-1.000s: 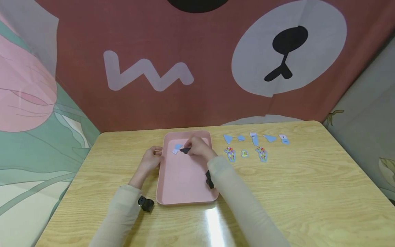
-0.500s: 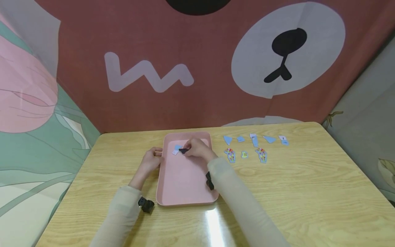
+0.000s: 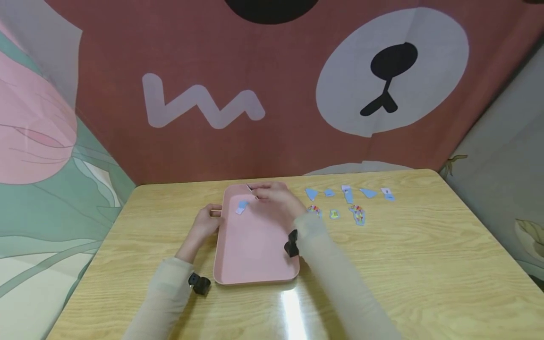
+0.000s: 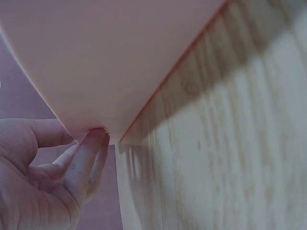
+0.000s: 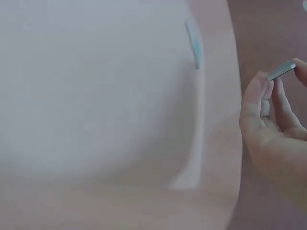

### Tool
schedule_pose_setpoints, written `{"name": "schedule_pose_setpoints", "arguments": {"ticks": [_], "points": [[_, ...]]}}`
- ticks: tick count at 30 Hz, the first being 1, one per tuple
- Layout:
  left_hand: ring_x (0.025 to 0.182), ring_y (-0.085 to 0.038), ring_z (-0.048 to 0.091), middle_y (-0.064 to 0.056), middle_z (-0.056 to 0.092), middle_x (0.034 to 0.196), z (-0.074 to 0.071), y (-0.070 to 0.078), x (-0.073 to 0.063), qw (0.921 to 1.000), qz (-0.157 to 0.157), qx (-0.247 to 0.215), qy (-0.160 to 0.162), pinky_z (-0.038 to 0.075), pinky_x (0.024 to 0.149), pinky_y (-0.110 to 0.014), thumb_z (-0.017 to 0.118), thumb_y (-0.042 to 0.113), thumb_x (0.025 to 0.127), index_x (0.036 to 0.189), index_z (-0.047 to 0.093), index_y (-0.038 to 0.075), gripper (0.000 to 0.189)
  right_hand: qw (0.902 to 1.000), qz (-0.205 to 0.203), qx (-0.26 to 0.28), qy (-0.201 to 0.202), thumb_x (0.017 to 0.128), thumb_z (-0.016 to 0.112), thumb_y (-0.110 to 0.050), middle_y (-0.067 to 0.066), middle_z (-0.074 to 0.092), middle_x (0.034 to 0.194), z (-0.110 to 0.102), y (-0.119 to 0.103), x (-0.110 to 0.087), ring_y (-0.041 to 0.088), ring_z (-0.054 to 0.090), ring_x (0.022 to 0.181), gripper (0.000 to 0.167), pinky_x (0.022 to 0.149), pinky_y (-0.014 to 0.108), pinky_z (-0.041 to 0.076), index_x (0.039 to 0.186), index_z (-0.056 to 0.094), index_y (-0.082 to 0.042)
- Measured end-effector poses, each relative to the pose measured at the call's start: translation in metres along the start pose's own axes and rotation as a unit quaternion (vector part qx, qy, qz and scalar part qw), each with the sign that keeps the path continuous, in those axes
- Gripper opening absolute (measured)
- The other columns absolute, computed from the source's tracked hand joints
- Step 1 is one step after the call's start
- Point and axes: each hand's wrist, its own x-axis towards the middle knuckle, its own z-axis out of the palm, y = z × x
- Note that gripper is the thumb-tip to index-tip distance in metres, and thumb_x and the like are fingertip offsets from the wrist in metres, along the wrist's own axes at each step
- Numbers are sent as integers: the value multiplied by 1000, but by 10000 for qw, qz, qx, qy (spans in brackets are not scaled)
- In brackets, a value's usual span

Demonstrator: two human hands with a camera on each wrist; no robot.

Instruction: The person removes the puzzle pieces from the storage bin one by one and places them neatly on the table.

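Note:
My right hand is above the far part of the pink tray. Between thumb and fingers it pinches a thin flat puzzle piece, seen nearly edge-on in the right wrist view. A blue-and-white puzzle piece lies flat on the tray floor near the far left corner. At the tray's left side, my left hand holds the wall. In the left wrist view, fingertips press the outer wall while another digit passes behind the rim.
Right of the tray, two rows of loose pieces lie on the wooden table. The far row has blue pieces such as a triangular one; the near row has multicoloured pieces. A brown printed cloth hangs behind.
My right hand has lifted the held piece up and away from the blue-and-white one, toward the tray's far edge, tilting it from dark face up to edge-on. The left hand stays put.

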Motion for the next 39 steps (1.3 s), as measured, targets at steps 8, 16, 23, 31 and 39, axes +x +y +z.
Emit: {"name": "schedule_pose_setpoints", "arguments": {"ticks": [8,16,23,31,39], "points": [[92,-25,62,-31,52,126,0,2,-3,10000,49,37,28,54,66,-24,51,-2,88,134,43,-8,47,9943,-224,815,-645,93,60,-22,10,61,119,-20,-7,-12,17,62,104,53,102,32,49,138,46,1],[88,-24,63,-31,55,122,-1,0,-2,9998,130,-146,6,57,68,-28,52,-3,85,131,45,-8,47,9909,273,1292,-258,99,48,-14,18,40,146,-28,-6,-11,28,50,127,50,110,37,41,144,36,2],[81,-21,64,-31,57,118,-1,0,-2,9995,254,-198,-12,56,63,-27,53,-4,83,129,46,-10,47,9953,144,939,-178,98,47,-11,21,41,144,-48,0,-16,19,53,107,48,111,41,40,142,38,5],[89,-25,63,-33,52,126,0,6,-6,10000,71,-24,27,56,65,-26,51,-4,87,133,43,-10,47,9998,-102,176,-39,98,46,-12,24,42,141,-80,9,-26,20,51,111,48,111,44,38,141,37,9],[85,-21,62,-32,53,124,1,3,-3,10000,15,-64,68,54,64,-23,51,-5,86,133,44,-9,47,9989,-141,-417,-168,99,44,-11,26,33,149,-117,15,-43,38,44,130,49,111,49,37,143,34,8]]}}
